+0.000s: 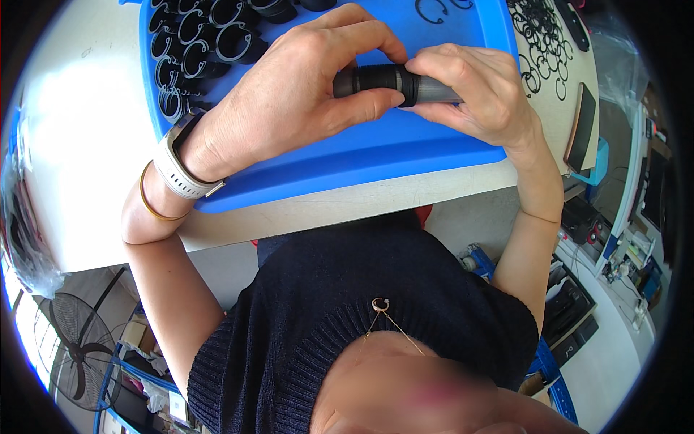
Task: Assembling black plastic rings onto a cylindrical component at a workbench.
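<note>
Over the blue tray (347,163), my left hand (289,94) is closed on a black cylindrical sleeve (374,78), thumb below and fingers above. My right hand (481,90) grips a grey metal rod (435,91) that lines up with the sleeve's right end. Both hands' fingertips meet near a ridged black band where sleeve and rod join; whether a ring lies there I cannot tell. Several black sleeves (195,54) with snap rings at their mouths stand in the tray's far left. A loose black snap ring (432,19) lies at the tray's far side.
A pile of loose black snap rings (543,50) covers the white table (87,130) right of the tray. Closer in on that side lies a phone-like dark slab (580,129). A black fan (76,351) stands beyond the table at lower left.
</note>
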The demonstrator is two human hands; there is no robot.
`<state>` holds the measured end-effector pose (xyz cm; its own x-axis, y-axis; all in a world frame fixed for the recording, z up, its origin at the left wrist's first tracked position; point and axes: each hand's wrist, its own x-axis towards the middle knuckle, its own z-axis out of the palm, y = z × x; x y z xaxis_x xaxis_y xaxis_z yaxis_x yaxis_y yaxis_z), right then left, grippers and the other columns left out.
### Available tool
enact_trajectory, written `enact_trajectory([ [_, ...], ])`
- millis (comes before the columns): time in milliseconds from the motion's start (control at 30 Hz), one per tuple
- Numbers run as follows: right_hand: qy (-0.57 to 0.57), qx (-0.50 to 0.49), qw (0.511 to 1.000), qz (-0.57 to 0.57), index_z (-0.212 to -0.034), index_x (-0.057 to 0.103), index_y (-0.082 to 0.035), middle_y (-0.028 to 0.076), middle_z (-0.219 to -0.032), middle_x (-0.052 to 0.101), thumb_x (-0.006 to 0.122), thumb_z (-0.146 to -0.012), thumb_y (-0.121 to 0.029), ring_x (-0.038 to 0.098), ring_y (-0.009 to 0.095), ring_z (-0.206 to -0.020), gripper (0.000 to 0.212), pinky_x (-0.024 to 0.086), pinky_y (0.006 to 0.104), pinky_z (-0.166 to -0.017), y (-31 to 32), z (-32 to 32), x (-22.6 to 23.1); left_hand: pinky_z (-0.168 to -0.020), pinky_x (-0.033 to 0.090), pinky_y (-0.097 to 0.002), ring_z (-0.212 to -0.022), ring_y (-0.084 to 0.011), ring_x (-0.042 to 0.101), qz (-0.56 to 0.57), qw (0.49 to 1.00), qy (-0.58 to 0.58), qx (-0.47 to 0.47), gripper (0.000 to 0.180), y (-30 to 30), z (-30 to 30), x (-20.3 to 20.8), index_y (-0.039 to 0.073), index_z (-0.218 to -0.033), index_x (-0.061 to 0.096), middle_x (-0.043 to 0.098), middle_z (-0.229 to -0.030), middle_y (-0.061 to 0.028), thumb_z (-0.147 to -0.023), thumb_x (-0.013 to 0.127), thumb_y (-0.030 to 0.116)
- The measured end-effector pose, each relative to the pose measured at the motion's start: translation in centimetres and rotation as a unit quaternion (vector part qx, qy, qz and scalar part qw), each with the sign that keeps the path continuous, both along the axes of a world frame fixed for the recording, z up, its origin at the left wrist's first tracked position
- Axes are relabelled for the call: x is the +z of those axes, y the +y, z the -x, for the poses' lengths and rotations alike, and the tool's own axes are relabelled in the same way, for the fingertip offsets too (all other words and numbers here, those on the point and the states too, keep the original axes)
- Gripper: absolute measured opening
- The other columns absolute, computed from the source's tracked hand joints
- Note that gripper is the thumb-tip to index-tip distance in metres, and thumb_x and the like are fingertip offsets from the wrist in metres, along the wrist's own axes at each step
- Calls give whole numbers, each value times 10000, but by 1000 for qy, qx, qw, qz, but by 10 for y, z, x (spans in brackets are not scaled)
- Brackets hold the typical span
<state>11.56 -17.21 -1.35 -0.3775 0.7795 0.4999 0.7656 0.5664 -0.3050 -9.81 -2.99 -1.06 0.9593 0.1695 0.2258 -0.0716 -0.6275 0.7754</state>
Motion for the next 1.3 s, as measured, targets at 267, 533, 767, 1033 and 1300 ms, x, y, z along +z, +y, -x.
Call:
enact_trajectory([
  [267,-1,-1,1000,0,-1033,629,-54,64,-930,721,891,-600,-134,719,249,-769,513,567,332,-644,1,1,0,-699,574,-293,-907,-208,682,3,1000,8,3,319,0,1,3,29,-1155,689,638,-1173,-93,-883,785,165],
  [533,-1,0,1000,3,-1020,623,-51,65,-928,722,891,-598,-130,720,250,-773,506,565,333,-644,1,0,1,-704,568,-292,-906,-202,679,4,1000,9,-1,314,0,0,3,28,-1150,686,638,-1164,-89,-884,784,162],
  [767,0,-1,1000,-3,-1005,614,-53,57,-905,715,892,-588,-123,713,244,-749,505,556,331,-624,1,0,0,-700,566,-291,-900,-195,680,14,1000,9,1,316,-1,-1,2,30,-1150,683,640,-1157,-84,-879,789,156],
  [1033,4,-4,1000,-6,-1035,622,-58,48,-892,710,893,-586,-126,706,233,-729,529,549,329,-610,2,1,-1,-695,568,-295,-888,-203,679,4,1000,14,3,320,0,0,2,27,-1144,680,637,-1155,-87,-884,789,177],
  [1300,-10,-3,1000,2,-1074,639,-64,48,-891,708,895,-597,-138,701,227,-715,547,545,327,-604,1,-1,-1,-687,564,-297,-889,-207,670,3,1000,13,5,311,-1,-1,2,26,-1139,677,639,-1140,-86,-898,780,194],
])
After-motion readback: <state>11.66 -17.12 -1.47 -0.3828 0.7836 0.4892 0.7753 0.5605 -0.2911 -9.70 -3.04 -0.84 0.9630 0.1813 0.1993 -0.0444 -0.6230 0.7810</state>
